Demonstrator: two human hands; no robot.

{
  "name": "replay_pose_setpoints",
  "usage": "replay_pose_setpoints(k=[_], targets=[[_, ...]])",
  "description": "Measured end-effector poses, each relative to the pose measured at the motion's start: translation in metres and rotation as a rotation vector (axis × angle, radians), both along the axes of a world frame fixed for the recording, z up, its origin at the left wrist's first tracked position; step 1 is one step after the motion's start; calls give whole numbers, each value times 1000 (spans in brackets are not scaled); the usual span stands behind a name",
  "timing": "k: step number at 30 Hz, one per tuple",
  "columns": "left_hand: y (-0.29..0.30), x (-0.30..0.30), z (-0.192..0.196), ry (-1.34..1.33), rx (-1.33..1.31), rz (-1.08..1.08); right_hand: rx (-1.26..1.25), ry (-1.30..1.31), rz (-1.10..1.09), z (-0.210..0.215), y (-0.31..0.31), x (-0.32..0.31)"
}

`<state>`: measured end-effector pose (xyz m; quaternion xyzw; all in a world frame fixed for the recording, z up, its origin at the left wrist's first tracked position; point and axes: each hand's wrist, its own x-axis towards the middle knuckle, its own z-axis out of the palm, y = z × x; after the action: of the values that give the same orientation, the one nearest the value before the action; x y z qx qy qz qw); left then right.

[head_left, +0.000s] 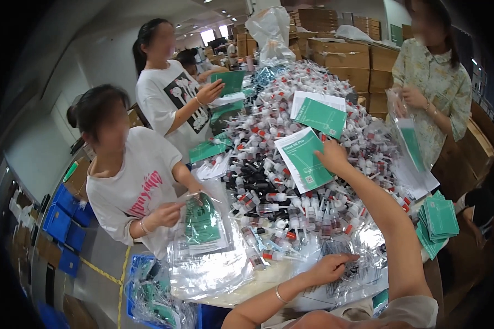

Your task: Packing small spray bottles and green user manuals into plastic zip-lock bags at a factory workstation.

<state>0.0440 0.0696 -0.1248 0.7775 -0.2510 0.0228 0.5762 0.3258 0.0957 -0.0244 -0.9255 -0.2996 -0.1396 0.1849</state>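
Observation:
My right hand (335,158) reaches over a heaped pile of small bottles (291,205) with red, white and black parts. Its fingers grip the right edge of a green booklet (307,156), which has white sheets under its left side. Just beyond lies another green booklet (319,117) on white papers. Close to me, my left hand (332,268) is curled over a clear plastic bag (362,268), with its fingertips on the film. The bag lies flat on the table's near edge, and its contents are hard to make out through the glare.
Green booklets (439,219) are stacked at the right edge. Co-workers stand around the table: one at left holds a clear bag with a green booklet (202,219), another holds green booklets (228,82), one at right holds a bag (409,131). A blue bin (132,285) sits below left.

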Motion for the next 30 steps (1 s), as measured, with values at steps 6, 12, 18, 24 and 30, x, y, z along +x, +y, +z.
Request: replay_pose_setpoints(k=[6, 12, 18, 24, 30], targets=[[2, 5, -9, -52, -45, -96, 217, 165, -21, -1, -7, 8], [0, 7, -8, -12, -66, -100, 350, 685, 203, 16, -40, 26], [11, 7, -9, 466, -203, -29, 719, 1046, 617, 81, -113, -60], [19, 15, -11, 511, -872, -248, 268, 1099, 478, 56, -215, -111], [-13, 7, 17, 643, -900, 76, 185, 1113, 444, 11, -250, -135]])
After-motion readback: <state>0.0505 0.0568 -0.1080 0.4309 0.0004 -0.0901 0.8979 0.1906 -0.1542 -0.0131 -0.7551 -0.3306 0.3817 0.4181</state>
